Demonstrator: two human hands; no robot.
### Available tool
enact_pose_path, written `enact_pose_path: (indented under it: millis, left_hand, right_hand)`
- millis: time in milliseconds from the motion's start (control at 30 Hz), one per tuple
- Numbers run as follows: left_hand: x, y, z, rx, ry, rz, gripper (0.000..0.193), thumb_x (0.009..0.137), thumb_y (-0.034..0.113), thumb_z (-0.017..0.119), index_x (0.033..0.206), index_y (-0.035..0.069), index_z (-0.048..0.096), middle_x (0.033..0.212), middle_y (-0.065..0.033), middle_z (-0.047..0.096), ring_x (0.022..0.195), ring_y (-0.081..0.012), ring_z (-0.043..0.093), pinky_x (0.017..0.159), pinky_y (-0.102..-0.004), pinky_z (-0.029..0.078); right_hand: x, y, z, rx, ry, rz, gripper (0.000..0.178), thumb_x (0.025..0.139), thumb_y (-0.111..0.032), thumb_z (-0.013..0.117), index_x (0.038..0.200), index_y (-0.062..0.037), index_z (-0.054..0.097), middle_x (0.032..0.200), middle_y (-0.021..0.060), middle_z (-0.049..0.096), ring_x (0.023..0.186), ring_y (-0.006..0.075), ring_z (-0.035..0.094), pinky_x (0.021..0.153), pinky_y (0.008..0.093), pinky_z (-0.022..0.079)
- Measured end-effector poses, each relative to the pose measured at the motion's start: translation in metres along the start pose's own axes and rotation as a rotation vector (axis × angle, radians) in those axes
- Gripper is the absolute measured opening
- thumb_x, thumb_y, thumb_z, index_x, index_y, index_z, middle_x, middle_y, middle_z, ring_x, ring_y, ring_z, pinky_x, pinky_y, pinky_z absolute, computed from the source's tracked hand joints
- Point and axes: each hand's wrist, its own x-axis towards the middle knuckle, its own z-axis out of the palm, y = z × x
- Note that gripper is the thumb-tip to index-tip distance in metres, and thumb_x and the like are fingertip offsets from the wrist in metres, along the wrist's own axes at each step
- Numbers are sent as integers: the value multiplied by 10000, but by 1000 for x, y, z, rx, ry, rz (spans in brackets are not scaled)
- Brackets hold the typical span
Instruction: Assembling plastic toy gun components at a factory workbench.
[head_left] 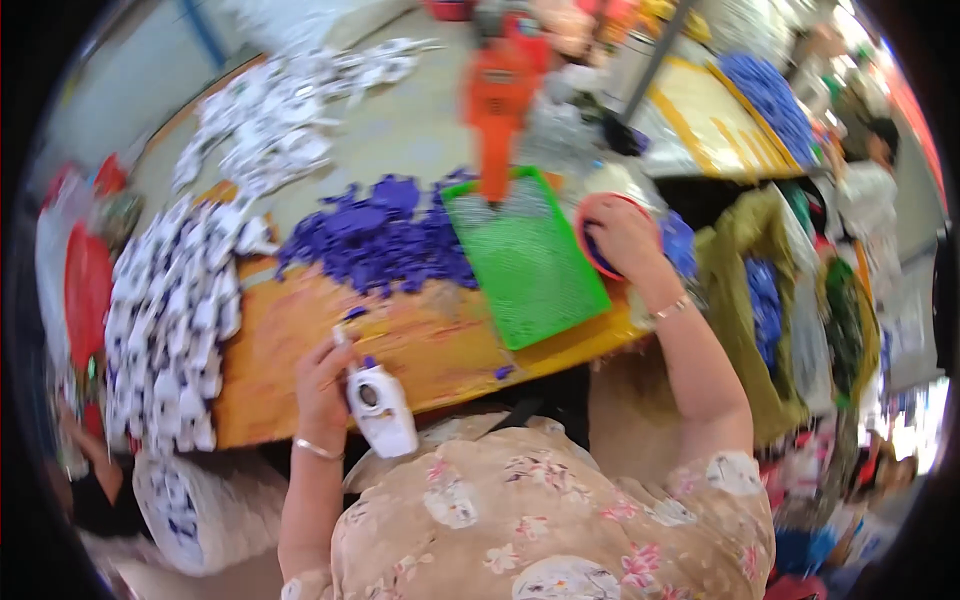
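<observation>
My left hand (322, 388) is closed at the table's near edge, its fingers pinching the upper side of a white plastic casing (388, 425). The casing has a dark round opening and a small purple piece at its top end. My right hand (622, 238) reaches down into a red bowl (655, 215) on the right; its fingertips are hidden inside, beside something dark blue or purple. Left of that bowl lies a green tray (545, 280) holding small clear or shiny pieces, too fine to make out.
Purple plastic pieces (370, 235) are heaped mid-table. Many white casings (165, 320) cover the left side, with more white parts (275, 120) farther back. A blurred orange upright tool (495, 110) stands over the tray's far end. Olive sacks (745, 300) stand right of the table (290, 370).
</observation>
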Motion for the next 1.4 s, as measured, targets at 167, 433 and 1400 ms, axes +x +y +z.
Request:
enact_pose_path:
  millis: [167,433,1400]
  left_hand:
    - [-2,5,12,-66,-55,-128,155,803,84,616,940,11,629,684,-21,582,578,-109,569,536,-244,480]
    - [-6,-2,1,-215,-73,-155,135,888,142,564,830,30,611,654,-26,587,578,-111,580,540,-246,488]
    - [-39,16,38,244,-306,306,56,837,35,602,844,-11,634,706,4,597,649,-49,523,582,-216,431]
  right_hand:
    - [-14,7,-11,-140,18,-81,147,767,-93,548,860,-20,635,917,176,614,890,357,576,794,431,456]
    - [-6,-15,-13,-188,-96,-111,93,783,-60,559,740,21,573,790,206,584,785,374,568,715,454,447]
    - [-1,-228,-11,858,-473,-498,78,843,9,552,906,22,595,697,27,555,601,80,530,553,219,439]
